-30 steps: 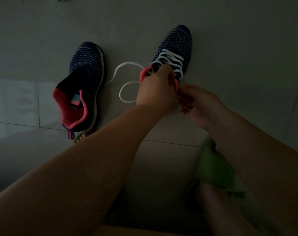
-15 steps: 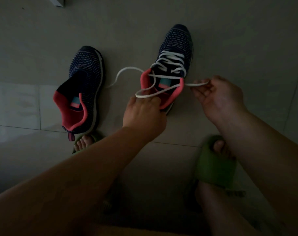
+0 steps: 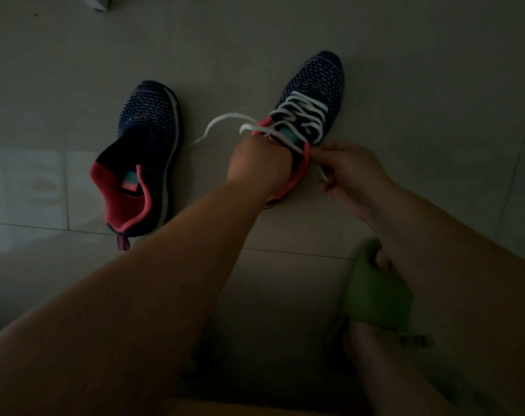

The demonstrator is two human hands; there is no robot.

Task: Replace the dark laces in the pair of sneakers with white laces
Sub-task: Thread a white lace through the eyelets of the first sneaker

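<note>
My right hand point(image 3: 352, 175) pinches white lace point(image 3: 297, 111) end beside sneaker point(image 3: 309, 94) collar; my left hand point(image 3: 256, 166) grips other strand over opening. Lace criss-crossed ahead. Hands closer than before.

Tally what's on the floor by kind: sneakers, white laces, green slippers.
Sneakers: 2, one unlaced, one laced
White laces: 1, its ends held by the left hand and right hand
Green slippers: 1
Total: 4
</note>
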